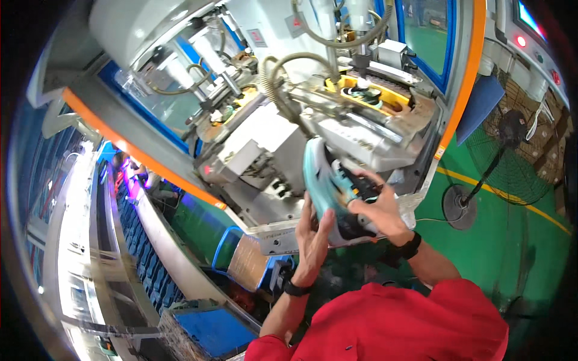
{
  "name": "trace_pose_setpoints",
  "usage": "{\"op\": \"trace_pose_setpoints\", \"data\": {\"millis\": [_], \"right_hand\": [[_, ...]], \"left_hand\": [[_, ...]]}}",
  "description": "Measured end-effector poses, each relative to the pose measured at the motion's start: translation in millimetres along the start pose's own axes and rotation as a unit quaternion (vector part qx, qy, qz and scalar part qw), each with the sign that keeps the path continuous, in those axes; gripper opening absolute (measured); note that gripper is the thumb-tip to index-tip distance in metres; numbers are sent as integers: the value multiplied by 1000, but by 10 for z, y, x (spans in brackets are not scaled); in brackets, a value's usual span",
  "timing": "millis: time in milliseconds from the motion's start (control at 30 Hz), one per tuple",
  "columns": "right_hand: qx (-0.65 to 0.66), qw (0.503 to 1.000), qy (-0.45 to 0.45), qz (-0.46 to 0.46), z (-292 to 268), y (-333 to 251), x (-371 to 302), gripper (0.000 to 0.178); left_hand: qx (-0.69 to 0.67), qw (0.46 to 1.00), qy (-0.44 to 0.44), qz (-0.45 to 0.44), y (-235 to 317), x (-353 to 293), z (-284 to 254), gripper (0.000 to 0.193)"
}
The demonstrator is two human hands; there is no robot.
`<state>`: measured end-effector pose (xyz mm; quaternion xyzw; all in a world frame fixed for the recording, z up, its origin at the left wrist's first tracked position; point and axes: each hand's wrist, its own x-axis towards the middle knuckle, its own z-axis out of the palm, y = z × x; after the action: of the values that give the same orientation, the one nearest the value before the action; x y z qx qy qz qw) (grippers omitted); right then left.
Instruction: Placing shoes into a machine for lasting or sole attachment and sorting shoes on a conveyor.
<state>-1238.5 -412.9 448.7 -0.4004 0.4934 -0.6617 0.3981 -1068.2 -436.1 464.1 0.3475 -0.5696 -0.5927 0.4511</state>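
A sneaker (319, 174) with a pale teal and white sole and a dark upper is held tilted in front of the machine, toe end upward, slightly smeared by motion. My left hand (313, 243) is closed on the sole side near the heel, thumb and fingers along it. My right hand (384, 213) grips the upper around the laces and opening. Beyond them, another shoe (365, 94) sits in a yellow mould (394, 95) inside the machine. A second yellow mould (248, 96) at the left station also has a shoe in it.
The machine's grey front edge (283, 227) lies just past my hands, framed by orange posts (465, 78). A pedestal fan (506, 150) stands right, below a control panel (536, 36). Left are a conveyor (162, 240), a chair (248, 260) and a blue-topped box (214, 331).
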Motion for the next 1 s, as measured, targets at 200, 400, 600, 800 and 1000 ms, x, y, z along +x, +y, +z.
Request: {"op": "trace_pose_setpoints", "data": {"millis": [200,400,600,800,1000], "right_hand": [[-25,986,161,-34,-1292,36,589,61],[-55,961,268,-45,-2117,-235,873,62],[-133,936,324,-31,-2249,-303,792,62],[-282,913,289,-47,-2257,-546,1551,57],[-518,851,74,30,-1255,-759,3441,52]], "left_hand": [[12,995,-59,-81,-862,1705,755,74],[287,952,97,-44,-1519,3488,1392,45],[409,889,130,-161,-2087,4225,1204,78],[408,887,153,-156,-1908,4282,844,52],[-197,947,60,-249,-1194,3233,-110,18]]}}
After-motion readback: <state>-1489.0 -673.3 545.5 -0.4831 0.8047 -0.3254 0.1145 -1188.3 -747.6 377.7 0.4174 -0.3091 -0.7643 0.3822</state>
